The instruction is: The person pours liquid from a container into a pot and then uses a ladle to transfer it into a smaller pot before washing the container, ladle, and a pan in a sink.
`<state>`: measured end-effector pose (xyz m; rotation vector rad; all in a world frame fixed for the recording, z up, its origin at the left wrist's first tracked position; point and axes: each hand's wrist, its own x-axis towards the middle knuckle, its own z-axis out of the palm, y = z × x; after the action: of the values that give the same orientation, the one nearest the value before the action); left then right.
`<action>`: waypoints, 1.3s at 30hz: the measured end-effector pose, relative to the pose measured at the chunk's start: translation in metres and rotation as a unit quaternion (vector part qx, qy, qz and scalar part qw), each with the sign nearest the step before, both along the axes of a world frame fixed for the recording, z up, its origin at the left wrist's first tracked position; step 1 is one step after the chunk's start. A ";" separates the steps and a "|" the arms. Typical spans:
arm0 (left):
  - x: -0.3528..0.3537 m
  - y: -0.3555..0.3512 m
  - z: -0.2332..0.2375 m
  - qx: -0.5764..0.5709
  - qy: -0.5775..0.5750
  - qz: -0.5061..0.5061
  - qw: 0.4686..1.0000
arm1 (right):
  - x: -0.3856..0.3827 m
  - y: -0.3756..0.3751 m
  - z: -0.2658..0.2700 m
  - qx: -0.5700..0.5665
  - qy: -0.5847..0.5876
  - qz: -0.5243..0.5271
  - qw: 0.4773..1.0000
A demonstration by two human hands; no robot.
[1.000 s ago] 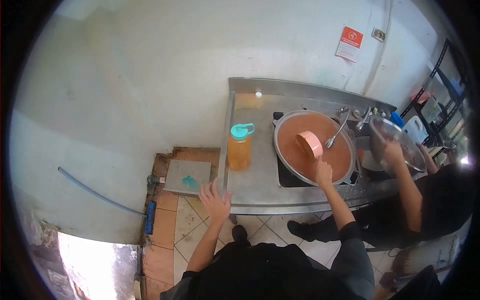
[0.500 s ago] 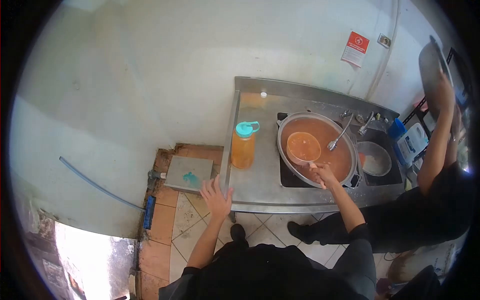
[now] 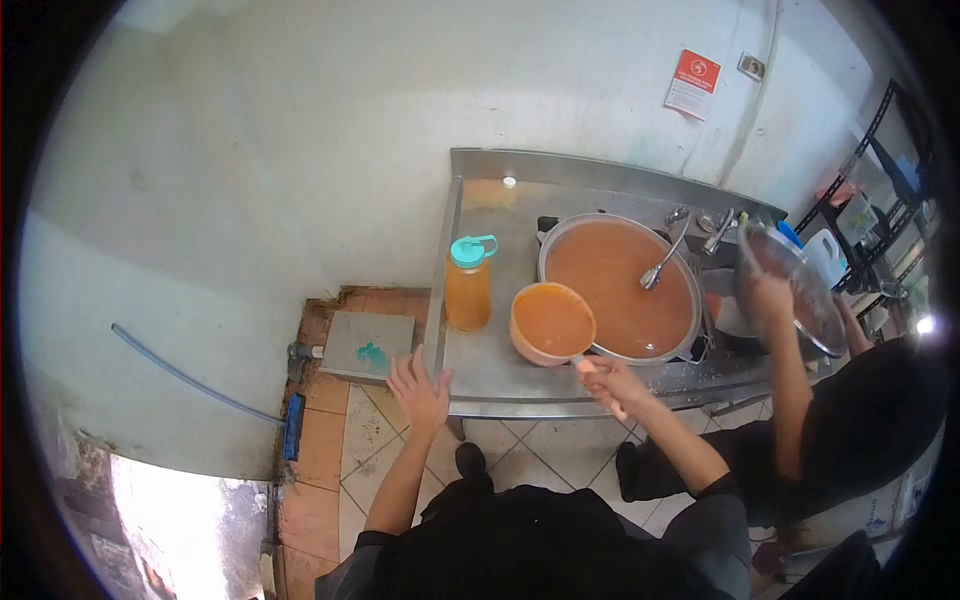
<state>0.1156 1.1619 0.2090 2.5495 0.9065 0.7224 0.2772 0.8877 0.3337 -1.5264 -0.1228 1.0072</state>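
My right hand grips the handle of a pinkish-orange dipper, full of orange-brown liquid. The dipper is over the steel counter, by the left rim of a large round metal pot holding similar liquid. My left hand has its fingers spread at the counter's front left corner and holds nothing. A clear bottle of orange liquid with a turquoise lid stands upright behind it on the counter.
A co-worker's hand holds a large metal bowl over the right sink. A faucet reaches over the pot. A white jug stands at the right. A grey box is on the floor at the left.
My right hand has moved the dipper left and toward me, out of the pot and over the counter. The co-worker has lowered the metal bowl from high at the right to the sink.
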 end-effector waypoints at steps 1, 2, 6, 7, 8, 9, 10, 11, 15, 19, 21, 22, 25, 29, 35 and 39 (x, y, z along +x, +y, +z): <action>0.000 -0.001 0.000 0.000 0.007 0.004 1.000 | -0.006 0.001 -0.005 0.007 0.015 0.013 1.000; 0.001 -0.001 0.001 0.000 0.014 0.009 1.000 | -0.012 0.002 -0.010 0.015 0.029 0.027 0.999; 0.000 0.000 -0.001 -0.004 0.012 0.007 1.000 | -0.028 0.007 -0.032 0.043 0.089 0.008 0.995; 0.000 0.000 -0.001 -0.003 0.009 0.009 1.000 | -0.029 0.008 -0.039 0.042 0.091 0.006 0.995; 0.000 0.000 0.000 -0.001 0.006 0.011 1.000 | -0.028 0.009 -0.049 0.067 0.117 0.007 0.991; 0.000 0.000 0.001 -0.001 0.008 0.011 1.000 | -0.029 0.012 -0.053 0.092 0.144 0.008 0.985; 0.000 0.001 0.002 -0.005 0.002 0.011 1.000 | -0.030 0.013 -0.055 0.092 0.146 0.009 0.985; 0.000 0.000 0.003 -0.010 -0.004 0.010 1.000 | -0.031 0.015 -0.057 0.117 0.162 0.006 0.980; 0.000 0.000 0.001 -0.005 0.000 0.015 1.000 | -0.026 0.019 -0.069 0.191 0.205 0.019 0.960; 0.000 0.001 -0.003 -0.003 -0.011 0.013 1.000 | -0.015 0.020 -0.081 0.236 0.271 0.007 0.933; -0.001 0.002 -0.005 0.000 -0.016 0.009 1.000 | -0.010 0.017 -0.084 0.304 0.342 0.005 0.889; -0.001 0.002 -0.005 0.002 -0.015 0.009 1.000 | -0.008 0.015 -0.087 0.304 0.341 0.005 0.889; -0.001 0.002 -0.004 0.002 -0.018 0.007 1.000 | -0.002 0.010 -0.091 0.347 0.408 -0.008 0.844; 0.000 0.004 -0.008 0.000 -0.029 0.003 1.000 | 0.009 -0.004 -0.084 0.361 0.415 0.011 0.835; 0.000 0.003 -0.004 -0.001 -0.023 0.003 1.000 | 0.050 -0.018 -0.008 0.136 -0.014 -0.037 0.990; 0.000 0.004 0.000 -0.005 -0.012 0.005 1.000 | 0.107 -0.028 -0.031 -0.159 -0.474 -0.071 0.863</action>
<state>0.1159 1.1658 0.2089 2.5236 0.9123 0.7489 0.3845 0.8597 0.3022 -2.1931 -0.5465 0.0712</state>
